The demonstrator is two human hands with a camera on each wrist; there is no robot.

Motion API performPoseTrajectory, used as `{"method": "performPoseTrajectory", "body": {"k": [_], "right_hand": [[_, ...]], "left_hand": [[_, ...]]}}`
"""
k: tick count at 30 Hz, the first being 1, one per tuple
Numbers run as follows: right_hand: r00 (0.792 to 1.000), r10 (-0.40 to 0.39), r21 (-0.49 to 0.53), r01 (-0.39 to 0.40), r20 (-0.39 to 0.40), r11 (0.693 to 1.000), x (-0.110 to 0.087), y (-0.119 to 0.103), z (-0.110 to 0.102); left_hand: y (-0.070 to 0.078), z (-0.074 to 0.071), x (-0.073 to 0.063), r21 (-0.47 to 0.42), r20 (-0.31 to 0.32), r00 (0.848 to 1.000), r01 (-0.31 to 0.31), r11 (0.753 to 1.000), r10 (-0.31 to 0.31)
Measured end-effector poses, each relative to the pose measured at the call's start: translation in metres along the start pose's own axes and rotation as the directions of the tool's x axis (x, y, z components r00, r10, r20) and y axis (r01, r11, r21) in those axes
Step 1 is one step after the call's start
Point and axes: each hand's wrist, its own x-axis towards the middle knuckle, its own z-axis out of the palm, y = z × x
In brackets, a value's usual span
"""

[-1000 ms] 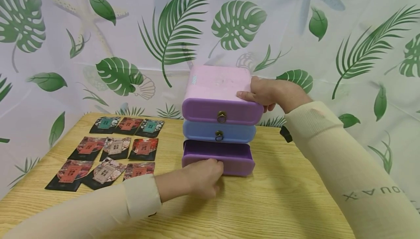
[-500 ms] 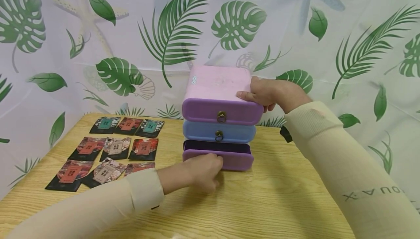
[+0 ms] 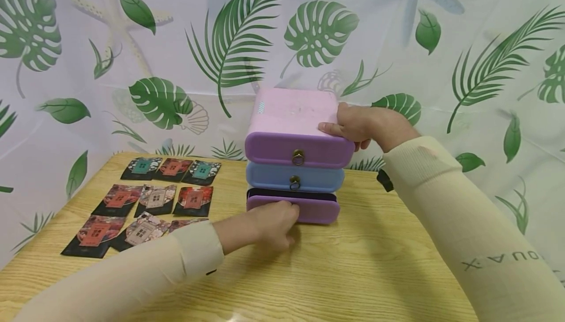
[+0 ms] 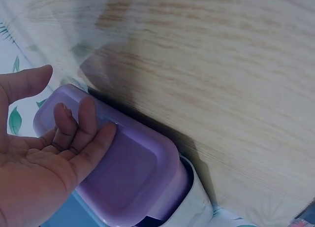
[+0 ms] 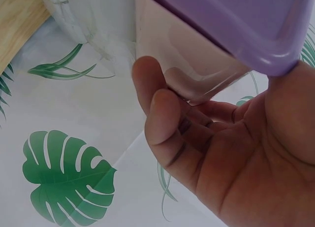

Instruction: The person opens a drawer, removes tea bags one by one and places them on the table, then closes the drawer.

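Observation:
A stacked mini drawer cabinet (image 3: 295,108) stands on the table, pink on top, with purple, blue and purple drawer fronts. The bottom purple drawer (image 3: 318,210) is slightly out, showing a dark gap above its front. My left hand (image 3: 271,226) presses that front with bent fingers; in the left wrist view the fingertips touch the purple face and the thumb stands apart. My right hand (image 3: 359,123) holds the top unit's right side, thumb on the pink top. In the right wrist view its fingers curl beside and under the pink casing (image 5: 182,54).
Several patterned sachets (image 3: 156,199) lie in rows on the left of the wooden table (image 3: 353,273). Ring pulls (image 3: 298,157) hang on the upper two drawers. A leaf-print curtain (image 3: 176,27) hangs close behind the cabinet. A small black object (image 3: 385,180) shows beside the right cuff.
The bottom drawer has slid inward, its gap narrowing, as my left hand moved forward with it. My right hand and the upper drawers have stayed in place.

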Motion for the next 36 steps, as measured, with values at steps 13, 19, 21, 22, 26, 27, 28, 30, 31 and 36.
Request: {"method": "performPoseTrajectory", "body": {"k": [13, 19, 21, 22, 26, 27, 28, 30, 31, 36], "right_hand": [[1.000, -0.029, 0.034, 0.029, -0.001, 0.999, 0.004, 0.003, -0.001], [0.999, -0.046, 0.024, 0.045, 0.016, 0.999, 0.004, 0.005, -0.001], [0.999, -0.044, 0.009, 0.044, 0.016, 0.999, 0.004, 0.006, 0.000], [0.999, -0.037, 0.001, 0.037, 0.015, 0.999, 0.003, 0.006, 0.000], [1.000, -0.020, -0.015, 0.020, 0.000, 1.000, 0.004, 0.008, 0.002], [1.000, -0.014, -0.012, 0.014, -0.004, 1.000, 0.004, 0.009, 0.002], [1.000, -0.011, -0.013, 0.011, -0.008, 1.000, 0.005, 0.010, 0.002], [1.000, -0.013, -0.002, 0.013, -0.019, 1.000, 0.005, 0.012, 0.003], [1.000, -0.019, 0.008, 0.019, -0.024, 1.000, 0.005, 0.013, 0.004], [0.996, -0.070, 0.065, 0.073, -0.049, 0.995, 0.002, 0.020, 0.008]], "left_hand": [[-0.009, 0.001, 0.009, 0.027, -0.003, 1.000, 0.011, 1.000, -0.011], [-0.011, 0.003, 0.014, 0.031, 0.002, 0.999, 0.035, 0.999, -0.035], [-0.011, 0.005, 0.015, 0.037, 0.008, 0.999, 0.045, 0.998, -0.045], [-0.011, 0.006, 0.016, 0.040, 0.011, 0.999, 0.048, 0.998, -0.049], [-0.012, 0.008, 0.019, 0.056, 0.017, 0.998, 0.062, 0.997, -0.063], [-0.012, 0.009, 0.020, 0.060, 0.014, 0.998, 0.062, 0.996, -0.063], [-0.012, 0.009, 0.020, 0.060, 0.013, 0.998, 0.062, 0.996, -0.063], [-0.013, 0.010, 0.021, 0.053, 0.006, 0.998, 0.061, 0.997, -0.062], [-0.013, 0.010, 0.020, 0.050, 0.009, 0.998, 0.061, 0.997, -0.061], [-0.016, 0.013, 0.013, 0.085, 0.005, 0.999, 0.033, 0.996, -0.033]]}}
